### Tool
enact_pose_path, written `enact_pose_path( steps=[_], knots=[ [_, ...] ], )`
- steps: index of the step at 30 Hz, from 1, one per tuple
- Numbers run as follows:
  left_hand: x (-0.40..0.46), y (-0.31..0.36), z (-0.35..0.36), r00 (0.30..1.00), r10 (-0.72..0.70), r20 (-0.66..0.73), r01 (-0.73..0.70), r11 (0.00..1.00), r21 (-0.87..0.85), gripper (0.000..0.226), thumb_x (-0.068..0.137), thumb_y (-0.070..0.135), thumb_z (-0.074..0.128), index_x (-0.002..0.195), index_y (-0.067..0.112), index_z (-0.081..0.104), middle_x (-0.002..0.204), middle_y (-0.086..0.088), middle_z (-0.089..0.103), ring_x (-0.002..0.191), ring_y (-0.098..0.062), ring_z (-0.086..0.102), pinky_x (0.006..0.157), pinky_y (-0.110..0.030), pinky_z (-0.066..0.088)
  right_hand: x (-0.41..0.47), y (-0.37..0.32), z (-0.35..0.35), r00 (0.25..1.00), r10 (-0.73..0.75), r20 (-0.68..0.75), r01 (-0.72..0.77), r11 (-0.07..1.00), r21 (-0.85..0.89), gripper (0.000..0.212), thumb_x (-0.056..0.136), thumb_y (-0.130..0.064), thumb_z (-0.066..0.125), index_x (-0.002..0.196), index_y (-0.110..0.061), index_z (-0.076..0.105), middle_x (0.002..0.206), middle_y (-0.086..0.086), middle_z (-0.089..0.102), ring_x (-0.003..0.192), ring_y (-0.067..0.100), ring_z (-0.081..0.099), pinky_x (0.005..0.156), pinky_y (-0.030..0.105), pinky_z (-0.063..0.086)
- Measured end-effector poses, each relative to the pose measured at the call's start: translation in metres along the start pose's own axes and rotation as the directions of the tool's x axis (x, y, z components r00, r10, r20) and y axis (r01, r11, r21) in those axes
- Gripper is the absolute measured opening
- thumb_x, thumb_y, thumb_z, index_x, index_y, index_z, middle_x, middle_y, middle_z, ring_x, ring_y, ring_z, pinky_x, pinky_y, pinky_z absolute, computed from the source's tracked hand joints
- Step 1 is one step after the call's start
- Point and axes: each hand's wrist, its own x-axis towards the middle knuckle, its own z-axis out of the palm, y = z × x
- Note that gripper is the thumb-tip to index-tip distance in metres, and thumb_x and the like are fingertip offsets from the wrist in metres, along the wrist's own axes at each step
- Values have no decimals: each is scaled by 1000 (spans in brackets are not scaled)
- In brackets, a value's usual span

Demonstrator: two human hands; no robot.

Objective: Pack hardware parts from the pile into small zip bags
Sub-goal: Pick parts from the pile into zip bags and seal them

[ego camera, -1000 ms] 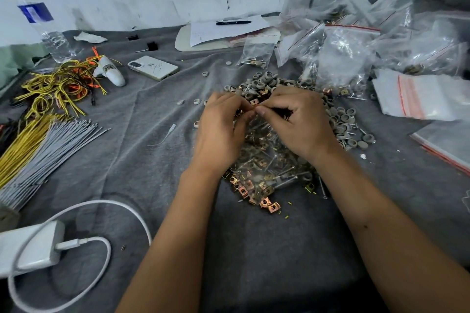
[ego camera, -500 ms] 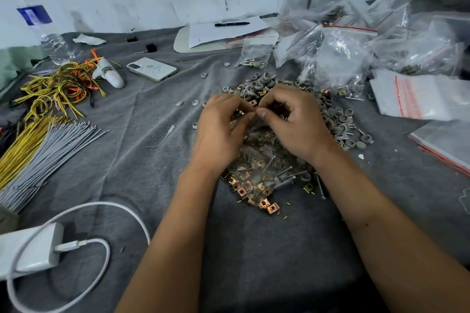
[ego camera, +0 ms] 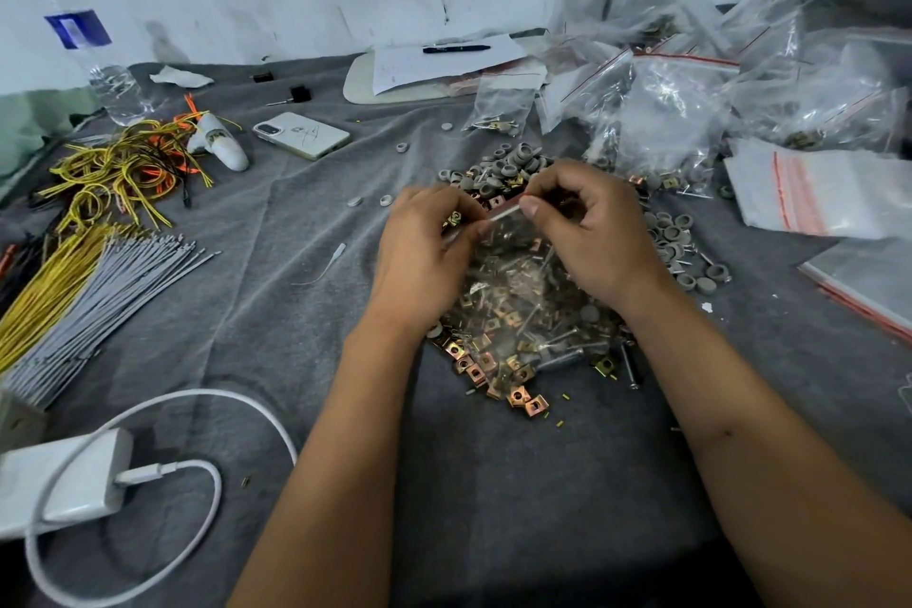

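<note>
i see my left hand (ego camera: pixel 419 257) and right hand (ego camera: pixel 587 237) curled knuckles-up, both pinching the top strip of a small zip bag (ego camera: pixel 508 252) above the hardware pile (ego camera: pixel 518 336) at centre. far left, the bottle (ego camera: pixel 96 59) has a blue label i can't read.

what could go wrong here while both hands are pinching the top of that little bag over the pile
1. The left hand and right hand pinch only the zip bag's top strip; if a pinch slips, the bag may drop into the pile and spill.
2. The clear bag hangs right over loose parts, so it is hard to tell what is inside; the count could go wrong.
3. Small bits already lie scattered on the cloth; more could stray.
</note>
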Motion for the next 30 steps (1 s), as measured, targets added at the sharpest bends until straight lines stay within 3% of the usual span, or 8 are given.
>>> enact_pose_path(
  steps=[2, 6, 11, 14, 18, 22, 24, 30],
  knots=[
    [0, -2, 1, 1000, 7, 8, -7, 1000, 19, 2, 93, 13, 74, 91, 13, 73, 102, 3, 71, 106, -21, 55, 91, -34, 39, 1, 1, 0, 1000, 6, -3, -6, 1000, -8, 2, 92, -9, 73, 90, -8, 72, 88, 2, 70, 86, 18, 66, 77, 32, 54],
    [1, -2, 1, 1000, 11, 1, -11, 1000, 16, 7, 91, 8, 73, 87, 14, 72, 107, 3, 72, 114, -20, 54, 93, -22, 36, -1, 0, 1, 996, 44, 72, -45, 999, 23, 6, 95, -15, 71, 89, -17, 71, 85, -9, 68, 81, 2, 62, 72, 15, 47],
    [1, -2, 2, 998, -54, 13, 55, 998, -32, 4, 94, 22, 75, 90, 23, 73, 104, 9, 71, 110, -14, 55, 89, -20, 37, 0, 2, 1, 997, 47, 57, -49, 998, 38, 7, 94, -20, 74, 90, -25, 73, 87, -9, 72, 82, 6, 67, 72, 17, 51],
    [1, -1, 1, 996, -84, 23, 86, 990, -109, 11, 92, 14, 76, 87, 24, 72, 107, 10, 72, 114, -16, 56, 94, -24, 38, 1, 3, -1, 998, 56, 22, -57, 996, 68, 9, 93, -18, 75, 90, -26, 73, 83, -12, 70, 77, 1, 64, 69, 13, 48],
    [2, 0, 0, 998, -64, 7, 64, 991, -121, 9, 90, 12, 77, 86, 20, 73, 105, 10, 73, 114, -16, 56, 93, -12, 34, 1, 3, -1, 998, 58, 32, -61, 993, 103, 12, 92, -20, 75, 86, -29, 73, 80, -13, 70, 77, 1, 64, 70, 16, 49],
    [2, -1, 3, 993, -117, 1, 116, 980, -164, 7, 91, 21, 79, 89, 24, 73, 103, 6, 73, 110, -19, 59, 99, -38, 46, 1, 3, -1, 996, 60, 72, -71, 986, 149, 14, 89, -18, 79, 87, -31, 76, 80, -7, 74, 73, 13, 66, 64, 26, 51],
    [3, -3, 4, 985, -172, 26, 174, 962, -208, 7, 93, 20, 77, 88, 22, 73, 103, 4, 74, 108, -22, 63, 97, -49, 50, 1, 5, -2, 997, 64, 53, -72, 981, 181, 17, 89, -16, 79, 86, -32, 76, 79, -11, 74, 71, 5, 65, 64, 20, 50],
    [3, -7, 5, 985, -171, 32, 172, 929, -327, 8, 88, 9, 80, 82, 13, 75, 111, 2, 75, 115, -26, 64, 102, -59, 48, 3, 11, -2, 994, 103, 38, -110, 957, 268, 15, 90, -17, 77, 84, -30, 77, 79, -6, 74, 72, 7, 66, 65, 27, 54]
  ],
)
